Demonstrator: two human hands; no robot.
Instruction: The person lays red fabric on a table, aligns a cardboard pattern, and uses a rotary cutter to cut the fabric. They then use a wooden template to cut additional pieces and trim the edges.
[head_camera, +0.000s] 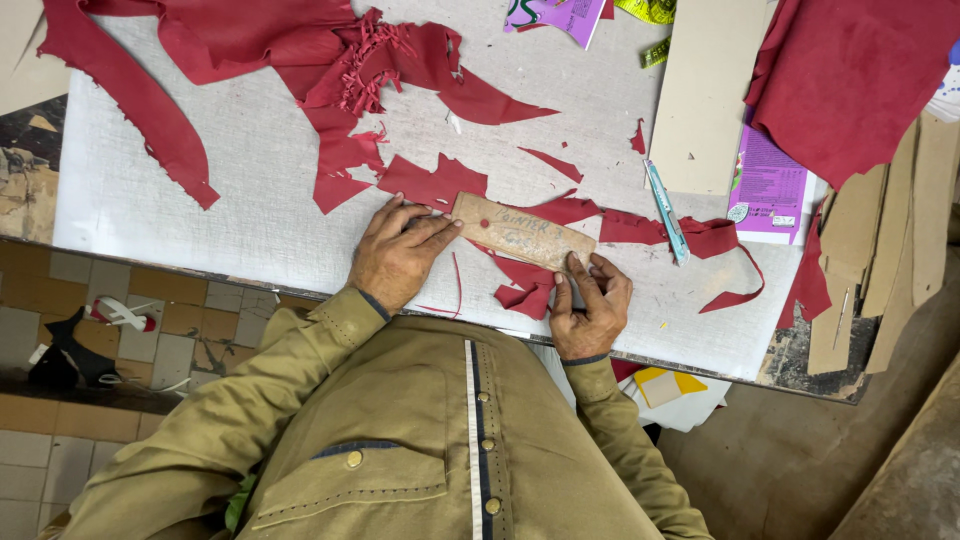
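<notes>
A brown cardboard pattern piece, long and narrow with handwriting on it, lies flat on a strip of red leather near the front edge of the white cutting table. My left hand presses down on the pattern's left end with spread fingers. My right hand is at the pattern's lower right edge, fingers pinched together against it; a small tool may be in them, but it is hidden. Red offcuts lie between my hands.
A large red hide and several cardboard patterns sit at the back right. More red scraps cover the back left. A teal utility knife lies right of the pattern. Purple printed paper is nearby. Tiled floor shows at left.
</notes>
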